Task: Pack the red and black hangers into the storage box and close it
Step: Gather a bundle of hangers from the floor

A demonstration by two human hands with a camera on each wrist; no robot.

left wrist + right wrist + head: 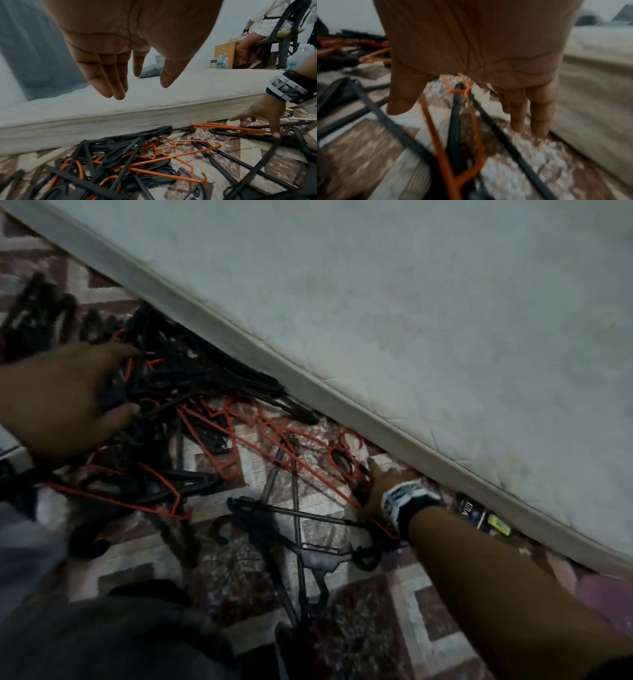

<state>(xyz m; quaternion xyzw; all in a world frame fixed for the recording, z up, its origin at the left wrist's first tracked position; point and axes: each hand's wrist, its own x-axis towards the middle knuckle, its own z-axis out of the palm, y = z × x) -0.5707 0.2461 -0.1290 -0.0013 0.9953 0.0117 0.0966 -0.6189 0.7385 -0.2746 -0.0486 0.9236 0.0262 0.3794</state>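
Patterned brown-and-cream carpet (383, 604) underfoot, white quilted mattress (411, 302) lying alongside. Tangled pile of red and black plastic hangers (130, 162) scattered across carpet beside mattress edge; too many and too tangled for a count. Left hand (65, 398) spread wide above pile, gripping nothing. Right hand (373, 491), fingers straight, touching red hanger (240, 127) near mattress. Storage box not seen.

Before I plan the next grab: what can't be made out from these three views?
- Storage box: in no view, so open or closed is unknown.
- Right hand contact: in the head view its fingers hide behind the wrist camera; the right wrist view is motion-blurred.
- Hanger pile under the left hand: count unreadable, tangled and blurred.
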